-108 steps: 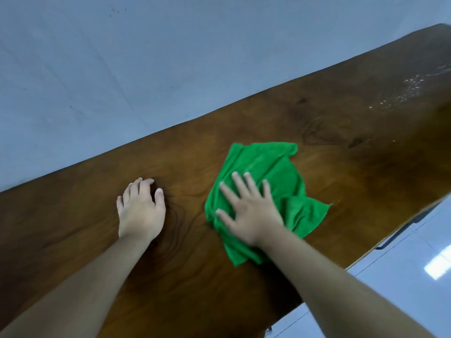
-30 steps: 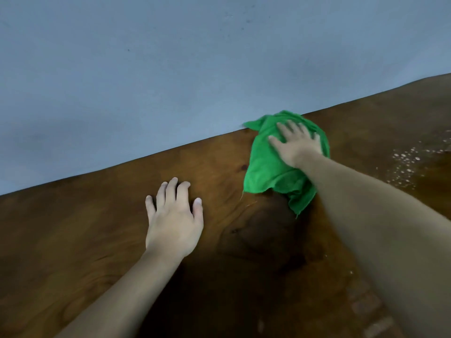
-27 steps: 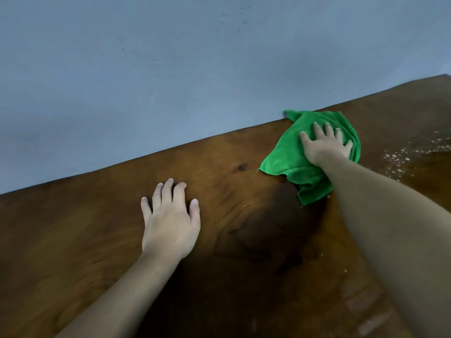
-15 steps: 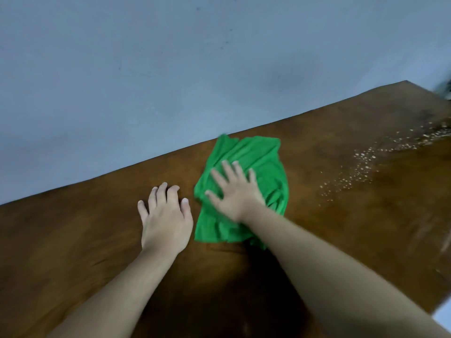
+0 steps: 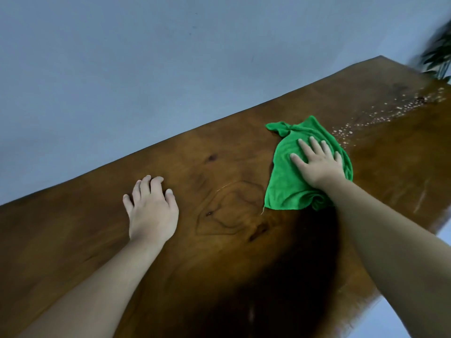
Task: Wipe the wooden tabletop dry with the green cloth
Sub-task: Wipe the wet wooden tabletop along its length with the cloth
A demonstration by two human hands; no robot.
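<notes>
- right hand [image 5: 317,164] flat, pressing green cloth [image 5: 285,181] mid-tabletop [image 5: 219,152], toward the wall-side edge
- left hand [image 5: 152,211] released, palm down
- risk: droplets [image 5: 346,130] toward the far right corner missed; bunched cloth smears

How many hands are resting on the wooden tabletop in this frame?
2. The left hand lies flat on the bare wooden tabletop, left of centre. The right hand presses on the green cloth, beside the water droplets. None appear hidden.

The surface [image 5: 219,167] is dark, glossy wood with swirling grain; the green cloth [image 5: 285,176] looks soft, matt and fuzzy.
</notes>
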